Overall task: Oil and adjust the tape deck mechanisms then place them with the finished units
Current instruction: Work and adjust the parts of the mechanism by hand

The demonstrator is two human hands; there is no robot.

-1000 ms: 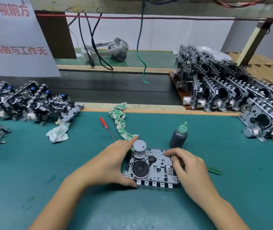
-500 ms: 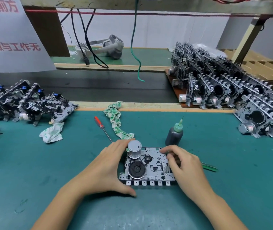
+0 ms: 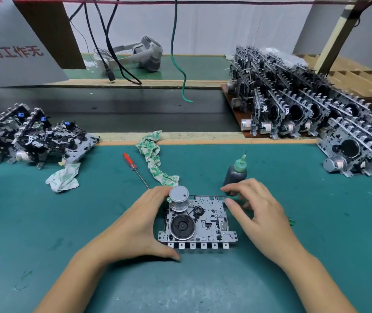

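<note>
A tape deck mechanism lies flat on the green mat, with a silver motor can at its far left corner and a black flywheel below it. My left hand clasps its left side, fingers by the motor and thumb at the near edge. My right hand hovers over its right side with fingers spread, holding nothing. A dark oil bottle with a green needle cap stands just behind the right hand. Rows of stacked mechanisms fill the right. More mechanisms lie at the left.
A red-handled screwdriver lies behind my left hand. A green-patterned rag runs from the mat's far edge toward the mechanism, and another rag sits at the left. Cables and a headset hang and rest on the back shelf.
My right hand has lifted off the mechanism's right edge and its fingers have spread apart. My left hand keeps its hold.
</note>
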